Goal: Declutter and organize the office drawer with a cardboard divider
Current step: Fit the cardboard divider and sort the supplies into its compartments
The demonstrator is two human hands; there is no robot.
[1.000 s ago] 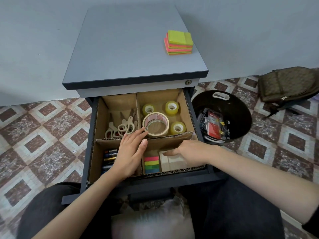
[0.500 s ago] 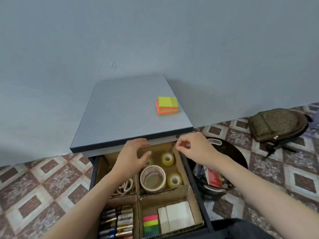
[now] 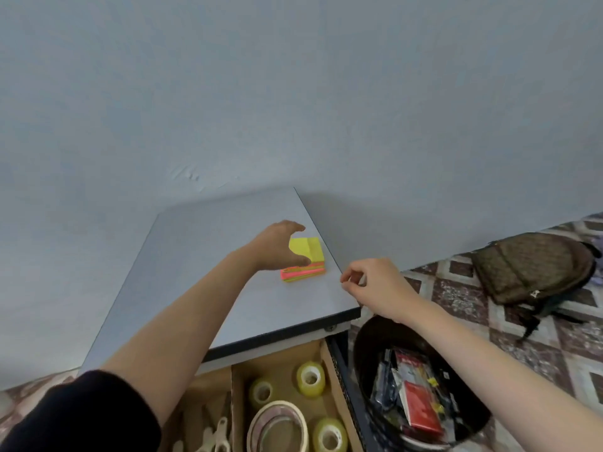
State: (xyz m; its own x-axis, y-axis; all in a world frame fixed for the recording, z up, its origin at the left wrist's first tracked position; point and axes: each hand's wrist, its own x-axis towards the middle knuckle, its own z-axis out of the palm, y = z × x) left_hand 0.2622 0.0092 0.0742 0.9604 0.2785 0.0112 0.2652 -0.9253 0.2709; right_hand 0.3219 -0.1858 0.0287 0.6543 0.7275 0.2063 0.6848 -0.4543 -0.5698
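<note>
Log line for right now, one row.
left hand: arched over sticky notes on cabinet | right hand: curled, empty, at cabinet edge | drawer: open, tape rolls inside

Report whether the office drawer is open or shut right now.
Open. The drawer juts out below the cabinet top, and its cardboard divider compartments show tape rolls and scissors from above.

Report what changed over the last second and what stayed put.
The left hand left the drawer and reached up over the cabinet top to cup the sticky note stack; whether it grips yet is unclear. The right hand also rose from the drawer and now hovers curled, holding nothing, by the cabinet's right edge. The stack has not moved; tape rolls, bin and backpack stayed.
</note>
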